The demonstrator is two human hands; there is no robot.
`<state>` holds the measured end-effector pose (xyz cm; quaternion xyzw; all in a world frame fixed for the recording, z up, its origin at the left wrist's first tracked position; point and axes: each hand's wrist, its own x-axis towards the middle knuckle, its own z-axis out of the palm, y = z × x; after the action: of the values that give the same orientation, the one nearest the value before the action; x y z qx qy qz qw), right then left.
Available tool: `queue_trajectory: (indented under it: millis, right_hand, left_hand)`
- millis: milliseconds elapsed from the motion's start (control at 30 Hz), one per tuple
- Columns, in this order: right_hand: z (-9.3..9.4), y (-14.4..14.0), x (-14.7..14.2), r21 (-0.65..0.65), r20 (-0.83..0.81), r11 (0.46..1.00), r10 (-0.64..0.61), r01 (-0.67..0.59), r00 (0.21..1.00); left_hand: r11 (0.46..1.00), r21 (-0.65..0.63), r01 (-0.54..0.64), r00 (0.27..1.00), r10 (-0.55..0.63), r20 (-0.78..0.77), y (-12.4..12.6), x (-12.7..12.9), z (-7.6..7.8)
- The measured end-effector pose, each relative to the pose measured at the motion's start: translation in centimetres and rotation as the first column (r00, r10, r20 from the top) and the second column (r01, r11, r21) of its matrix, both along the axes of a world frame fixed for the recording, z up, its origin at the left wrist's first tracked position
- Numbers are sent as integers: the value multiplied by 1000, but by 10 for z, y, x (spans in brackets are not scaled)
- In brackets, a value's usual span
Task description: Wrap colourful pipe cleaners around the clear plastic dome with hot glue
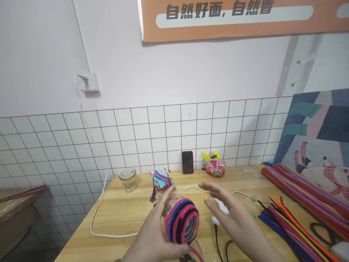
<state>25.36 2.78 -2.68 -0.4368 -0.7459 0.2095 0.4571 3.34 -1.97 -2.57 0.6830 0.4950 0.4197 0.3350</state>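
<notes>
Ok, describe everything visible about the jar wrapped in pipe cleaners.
The jar looks like clear glass or plastic, its body wound with fuzzy pipe cleaners in pink, black and blue bands. It lies tipped on its side above the wooden table, its round open end facing the camera. The left hand grips it from the left and underneath, thumb along the bottom edge. A loose pink end trails down below it. The right hand is open beside it, not touching.

Back edge of the wooden table (131, 213): glass jar (128, 179), black phone (187, 162) leaning on the tiles, colourful mask (213, 165). Pipe cleaners (297, 198) piled along the right edge, white cable (98, 214) trailing off the left.
</notes>
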Motion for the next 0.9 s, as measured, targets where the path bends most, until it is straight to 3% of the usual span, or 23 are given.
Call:
queue_trajectory:
  millis: [100, 200, 333, 433, 500, 600, 700, 800, 900]
  right_hand:
    - [4, -14, -9, -38, 11, 995, 94, -94, 995]
    - [6, -25, -19, -96, -12, 982, 161, -162, 987]
    - [2, -24, -29, -205, -189, 953, 184, -222, 965]
    - [2, -20, -30, -194, -320, 950, 173, -243, 931]
    - [5, -21, -30, -143, -245, 962, 195, -234, 950]
    - [7, -25, -29, -46, -7, 969, 242, -242, 970]
    - [4, -26, -30, 35, 125, 974, 217, -223, 968]
    - [0, -24, -32, 57, 148, 970, 227, -238, 963]
    - [-1, -19, -29, -2, 76, 970, 241, -241, 968]
  left_hand:
    - [999, 42, 2, 999, 0, -36, 1, 0, -6]
    - [993, 113, -28, 983, 47, -175, 2, 1, -13]
    - [971, 237, -8, 929, 95, -358, 5, 3, -23]
    - [954, 300, -6, 902, 134, -409, 7, 2, -28]
    - [944, 329, -11, 893, 157, -422, 8, 1, -30]
    - [924, 382, -8, 881, 187, -434, 11, 0, -31]
    - [899, 438, 12, 866, 210, -455, 13, 1, -30]
    - [876, 480, 45, 854, 216, -474, 14, 1, -31]
    - [900, 434, 50, 869, 175, -464, 14, 0, -32]
